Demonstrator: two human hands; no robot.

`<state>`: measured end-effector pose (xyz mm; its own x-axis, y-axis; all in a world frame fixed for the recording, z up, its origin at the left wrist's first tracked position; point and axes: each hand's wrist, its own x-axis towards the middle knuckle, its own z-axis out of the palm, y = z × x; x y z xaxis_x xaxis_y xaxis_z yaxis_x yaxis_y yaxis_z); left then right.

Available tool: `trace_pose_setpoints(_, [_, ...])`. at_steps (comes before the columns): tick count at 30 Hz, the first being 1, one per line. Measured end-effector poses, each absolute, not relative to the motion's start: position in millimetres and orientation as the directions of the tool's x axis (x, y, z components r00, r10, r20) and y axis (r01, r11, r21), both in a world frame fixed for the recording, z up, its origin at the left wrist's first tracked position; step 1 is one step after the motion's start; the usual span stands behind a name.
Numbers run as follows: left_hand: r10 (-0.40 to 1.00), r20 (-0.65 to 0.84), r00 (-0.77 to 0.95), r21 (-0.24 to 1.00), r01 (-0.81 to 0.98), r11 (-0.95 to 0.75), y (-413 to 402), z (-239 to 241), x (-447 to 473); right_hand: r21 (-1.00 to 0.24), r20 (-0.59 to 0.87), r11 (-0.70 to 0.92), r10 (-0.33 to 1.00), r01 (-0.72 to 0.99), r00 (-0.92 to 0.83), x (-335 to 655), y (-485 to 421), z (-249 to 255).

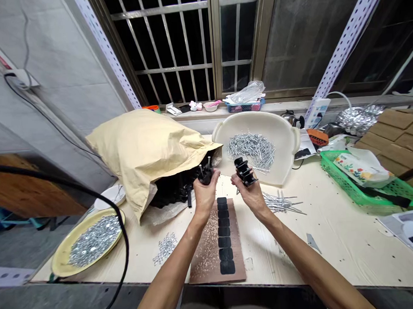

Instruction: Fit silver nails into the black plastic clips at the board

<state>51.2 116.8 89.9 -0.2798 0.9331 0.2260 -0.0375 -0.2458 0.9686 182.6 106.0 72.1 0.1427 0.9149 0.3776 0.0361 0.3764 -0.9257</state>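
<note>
My left hand point(205, 192) is closed round a small black plastic part point(205, 174) with two metal nails standing up out of it. My right hand point(251, 192) grips a stack of black ribbed plastic pieces point(244, 171) just above the table. Between and below both hands lies a brown board point(208, 247) with a row of several black pads point(224, 235) down its middle. A loose bundle of nails point(281, 202) lies on the table right of my right hand.
A tan sack point(143, 151) spills black parts point(173, 190) at the left. A cream tray point(278, 136) holds a heap of nails point(251, 147). A yellow plate point(64, 261) of small metal pieces sits front left, a green basket point(370, 196) at right, cardboard point(397, 129) far right.
</note>
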Motion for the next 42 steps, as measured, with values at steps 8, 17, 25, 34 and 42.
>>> trace_pose_setpoints(8, [0.868, 0.275, -0.414, 0.944, -0.054, -0.325, 101, 88, 50, -0.911, 0.41, 0.391, 0.895, 0.131, 0.174, 187, 98, 65])
trace_pose_setpoints(17, [0.883, 0.294, -0.366, 0.945, -0.027, -0.326, 99, 83, 28, -0.908, 0.4, 0.364, 0.9, 0.206, 0.173, 192, 93, 58])
trace_pose_setpoints(25, [0.902, 0.213, -0.376, 0.96, -0.093, -0.265, 87, 86, 33, -0.918, 0.38, 0.345, 0.907, 0.199, 0.184, 191, 91, 55])
trace_pose_setpoints(34, [0.98, -0.008, -0.201, 0.926, -0.372, -0.069, 104, 84, 40, -0.988, 0.061, 0.074, 0.994, -0.136, 0.096, 179, 99, 64])
trace_pose_setpoints(42, [0.984, -0.169, 0.063, 0.788, -0.591, 0.174, 128, 72, 74, -0.943, 0.026, -0.031, 0.986, -0.331, -0.167, 150, 125, 75])
